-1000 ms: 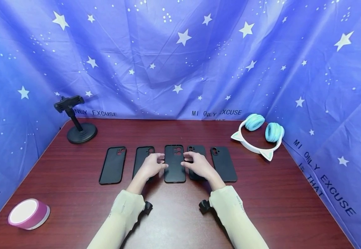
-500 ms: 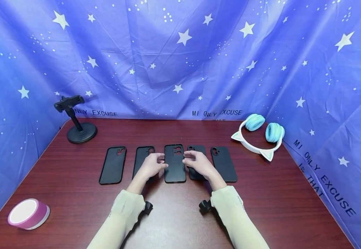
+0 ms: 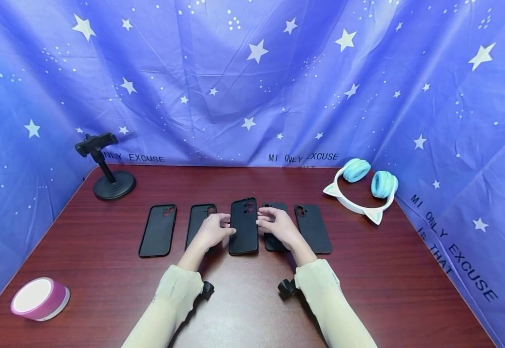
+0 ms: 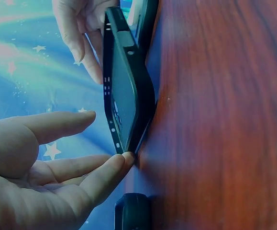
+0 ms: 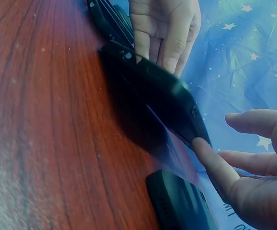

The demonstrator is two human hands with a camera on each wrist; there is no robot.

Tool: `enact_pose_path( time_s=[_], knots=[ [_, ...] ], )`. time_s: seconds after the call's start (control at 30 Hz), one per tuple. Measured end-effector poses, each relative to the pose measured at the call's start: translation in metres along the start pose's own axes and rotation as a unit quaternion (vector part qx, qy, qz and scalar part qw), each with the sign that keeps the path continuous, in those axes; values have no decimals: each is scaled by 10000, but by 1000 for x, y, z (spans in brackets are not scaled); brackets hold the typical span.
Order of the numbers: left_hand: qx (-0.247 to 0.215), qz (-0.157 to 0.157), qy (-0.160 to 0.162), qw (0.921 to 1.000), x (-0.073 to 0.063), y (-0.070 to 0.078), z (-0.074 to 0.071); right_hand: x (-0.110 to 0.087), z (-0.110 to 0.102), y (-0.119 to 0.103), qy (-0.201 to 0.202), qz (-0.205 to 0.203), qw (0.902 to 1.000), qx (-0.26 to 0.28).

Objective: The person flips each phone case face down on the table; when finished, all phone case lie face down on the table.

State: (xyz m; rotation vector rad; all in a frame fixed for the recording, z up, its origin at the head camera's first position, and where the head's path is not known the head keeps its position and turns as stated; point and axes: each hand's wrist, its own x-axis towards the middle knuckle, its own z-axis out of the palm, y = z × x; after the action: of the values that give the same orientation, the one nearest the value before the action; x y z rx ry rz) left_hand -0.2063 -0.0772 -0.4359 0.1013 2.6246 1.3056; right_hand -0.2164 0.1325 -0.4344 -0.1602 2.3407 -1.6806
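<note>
A black phone case (image 3: pixel 244 224) with camera cut-outs is tilted, its right long edge raised off the table. At that raised edge, a fingertip of my right hand (image 3: pixel 280 229) touches from below, with the thumb apart from it. My left hand (image 3: pixel 212 230) has its fingertips at the lower left edge, close to the tabletop, also without a pinch. In the left wrist view the case's inner side (image 4: pixel 124 86) shows within its raised rim. The hands partly cover the neighbouring phone cases, one on the left (image 3: pixel 195 220) and one on the right (image 3: pixel 274 242).
Two more black phone cases lie at the ends of the row, far left (image 3: pixel 157 232) and far right (image 3: pixel 313 229). A phone stand (image 3: pixel 114 185), cat-ear headphones (image 3: pixel 357 208) and a pink round object (image 3: pixel 45 299) stand around them on the wooden table (image 3: pixel 365 290). A star-patterned curtain (image 3: pixel 217 72) encloses it.
The middle phone case has gone from lying nearly flat to tilted, its right side lifted and its far end shifted slightly. My right hand rose a little; the left stayed put.
</note>
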Motion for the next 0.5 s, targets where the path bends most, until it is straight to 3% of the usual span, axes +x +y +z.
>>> enact_pose_path(
  time_s=[0.1, 0.3, 0.5],
  knots=[
    [-69, -62, -6, 10000, 0, 0, 0, 1, 0, 0, 34, -13, 10000, -36],
    [-111, -135, -49, 9998, 0, 1, 2, 2, 2, 0, -51, -28, 9981, 606],
    [-192, -90, -57, 9998, -1, 3, 1, 0, 4, -3, -32, -111, 9966, 814]
  ],
)
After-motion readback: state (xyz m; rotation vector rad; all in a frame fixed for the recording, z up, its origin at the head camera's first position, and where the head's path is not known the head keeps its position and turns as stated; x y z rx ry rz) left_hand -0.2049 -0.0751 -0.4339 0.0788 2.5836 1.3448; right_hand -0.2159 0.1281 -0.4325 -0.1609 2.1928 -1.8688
